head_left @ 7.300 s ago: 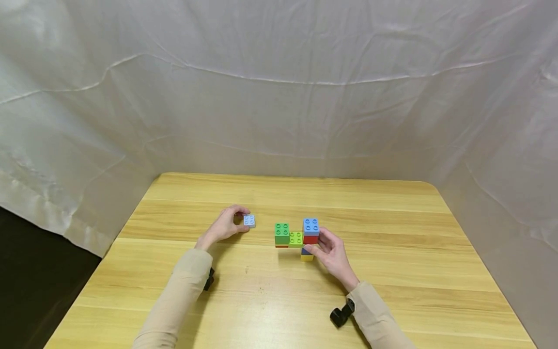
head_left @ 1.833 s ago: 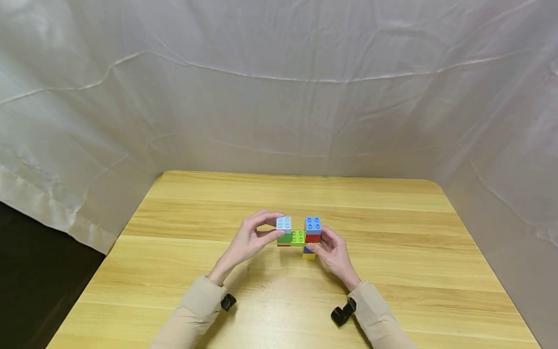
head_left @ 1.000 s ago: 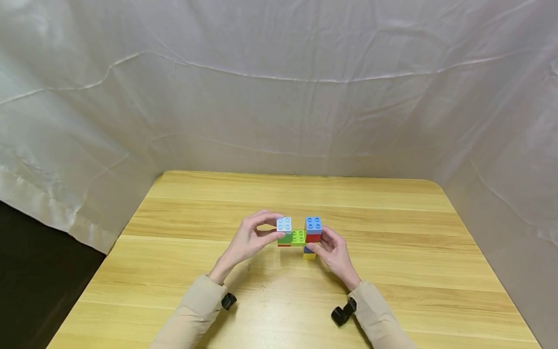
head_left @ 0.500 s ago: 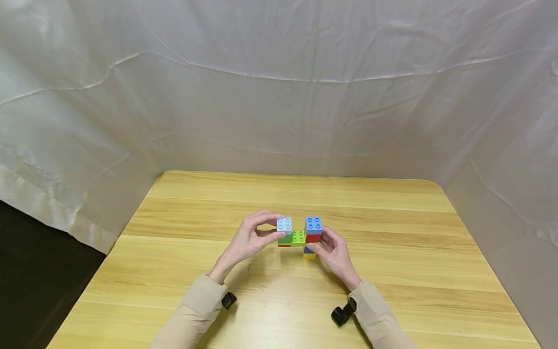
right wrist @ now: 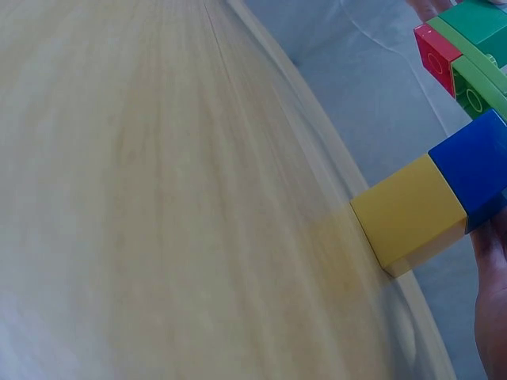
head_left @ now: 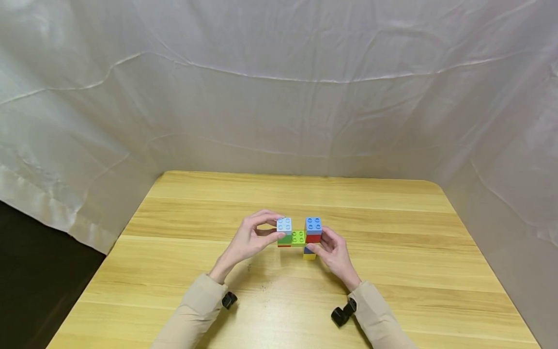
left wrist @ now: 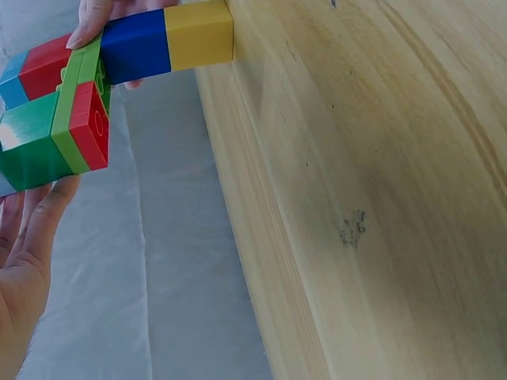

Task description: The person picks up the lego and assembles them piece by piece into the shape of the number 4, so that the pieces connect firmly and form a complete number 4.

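Note:
My left hand (head_left: 246, 241) pinches a light blue toy brick (head_left: 284, 225) between thumb and fingers. That brick sits on a green brick (head_left: 285, 239), above one end of a long lime brick (head_left: 298, 237). A small red brick (left wrist: 89, 127) is under this end, raised off the table. At the other end, a mid-blue brick (head_left: 313, 224) tops a red brick (head_left: 313, 238). Below stand a dark blue brick (left wrist: 136, 46) and a yellow brick (right wrist: 408, 214), whose base meets the table. My right hand (head_left: 335, 254) grips this tower near the lime brick.
The wooden table (head_left: 392, 218) extends around the brick structure. Pale fabric (head_left: 279, 111) hangs behind it and at both sides. Black wrist cameras, such as the right one (head_left: 342, 312), sit below the cuffs. A dark area (head_left: 35, 281) lies beyond the left edge.
Since the oldest frame, my left hand has carried the light blue brick rightward from the table onto the green brick. My right hand has kept its hold; the last second shows almost no motion.

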A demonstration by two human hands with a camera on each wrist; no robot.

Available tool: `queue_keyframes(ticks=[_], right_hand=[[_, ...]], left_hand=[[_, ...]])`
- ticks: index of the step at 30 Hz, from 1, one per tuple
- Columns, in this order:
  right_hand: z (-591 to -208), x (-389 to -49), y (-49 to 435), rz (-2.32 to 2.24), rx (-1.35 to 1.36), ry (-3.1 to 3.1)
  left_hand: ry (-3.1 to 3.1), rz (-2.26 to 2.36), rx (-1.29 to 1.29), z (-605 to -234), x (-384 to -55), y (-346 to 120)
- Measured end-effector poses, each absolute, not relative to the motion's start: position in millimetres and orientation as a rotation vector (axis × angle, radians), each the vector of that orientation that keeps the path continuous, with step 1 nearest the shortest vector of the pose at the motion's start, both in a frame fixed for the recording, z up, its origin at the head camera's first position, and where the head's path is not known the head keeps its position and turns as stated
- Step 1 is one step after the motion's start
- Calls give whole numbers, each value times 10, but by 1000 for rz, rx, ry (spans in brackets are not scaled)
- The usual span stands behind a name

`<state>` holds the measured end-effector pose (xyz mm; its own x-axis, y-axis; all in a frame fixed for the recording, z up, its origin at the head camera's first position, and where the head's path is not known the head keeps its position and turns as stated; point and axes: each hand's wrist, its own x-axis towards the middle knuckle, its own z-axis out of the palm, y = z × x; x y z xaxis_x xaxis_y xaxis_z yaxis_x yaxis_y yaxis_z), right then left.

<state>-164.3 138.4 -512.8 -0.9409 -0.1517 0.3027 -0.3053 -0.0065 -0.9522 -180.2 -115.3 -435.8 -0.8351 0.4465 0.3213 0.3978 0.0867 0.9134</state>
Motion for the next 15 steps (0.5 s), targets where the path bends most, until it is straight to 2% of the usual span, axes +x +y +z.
queue_keyframes(ticks=[10,15], right_hand=[[-5132,-1642,1375,2111,455,-2131],[-5141,-1644,1377,2109,462,-2131]], left_hand=[[2320,1878,858,-4375,-1804,-1148],[2341,1869,927,-4404,-1800,-1148]])
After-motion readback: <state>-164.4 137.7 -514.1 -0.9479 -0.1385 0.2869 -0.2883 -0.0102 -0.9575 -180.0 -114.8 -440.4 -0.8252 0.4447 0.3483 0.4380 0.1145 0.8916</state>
